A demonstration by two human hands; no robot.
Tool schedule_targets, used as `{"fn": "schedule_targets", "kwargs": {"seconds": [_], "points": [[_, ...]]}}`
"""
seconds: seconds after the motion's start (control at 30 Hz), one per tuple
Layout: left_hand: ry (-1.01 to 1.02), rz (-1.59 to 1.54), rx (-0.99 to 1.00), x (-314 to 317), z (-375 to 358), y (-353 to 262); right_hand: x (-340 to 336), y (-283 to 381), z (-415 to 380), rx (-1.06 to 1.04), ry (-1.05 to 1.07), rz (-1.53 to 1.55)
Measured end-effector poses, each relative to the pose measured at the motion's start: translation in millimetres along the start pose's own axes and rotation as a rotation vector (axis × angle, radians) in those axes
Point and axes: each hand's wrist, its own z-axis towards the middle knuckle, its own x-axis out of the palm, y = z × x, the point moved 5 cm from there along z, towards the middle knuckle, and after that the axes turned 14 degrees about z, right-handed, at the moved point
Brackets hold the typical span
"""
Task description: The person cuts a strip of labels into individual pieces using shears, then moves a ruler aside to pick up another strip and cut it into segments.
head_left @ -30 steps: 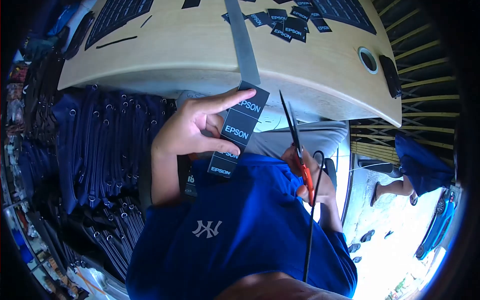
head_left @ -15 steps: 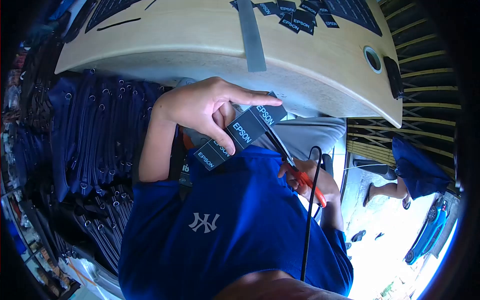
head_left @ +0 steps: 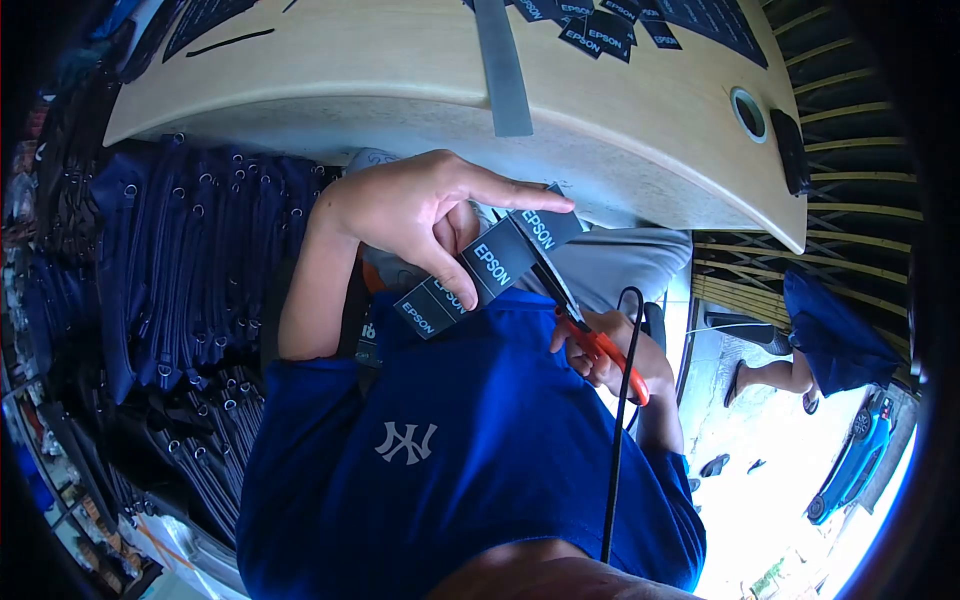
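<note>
Head view: left hand (head_left: 412, 208) grasped strip of black EPSON labels (head_left: 492, 262), forefinger (head_left: 528, 194) at upper end, thumb (head_left: 452, 275) lower on its face. Right hand (head_left: 616, 328) gripped red-handled scissors (head_left: 605, 349), blades (head_left: 553, 281) across strip between thumb and forefinger.

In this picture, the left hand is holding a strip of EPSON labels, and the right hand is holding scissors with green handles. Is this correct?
Not quite: the scissors have orange-red handles, not green ones, as the head view shows. The left hand does hold the strip of EPSON labels, and the right hand holds the scissors.
</note>
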Motion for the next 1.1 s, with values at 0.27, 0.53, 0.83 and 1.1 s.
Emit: {"fn": "schedule_targets", "kwargs": {"seconds": [0.27, 0.53, 0.83, 1.1], "points": [[-0.013, -0.022, 0.030, 1.7, 3.0, 1.9, 1.5, 6.5, 1.5, 0.098, 0.002, 0.020], [-0.014, -0.095, 0.057, 1.4, 5.2, 1.2, 2.8, 11.9, 2.9, 0.098, -0.032, 0.005], [0.014, -0.077, 0.029, -2.1, 5.7, -2.8, 2.0, 10.3, 2.1, 0.109, -0.083, -0.037], [-0.003, -0.073, 0.051, -0.6, 5.9, 2.9, 0.5, 7.0, -0.4, 0.190, -0.111, -0.113]]}}
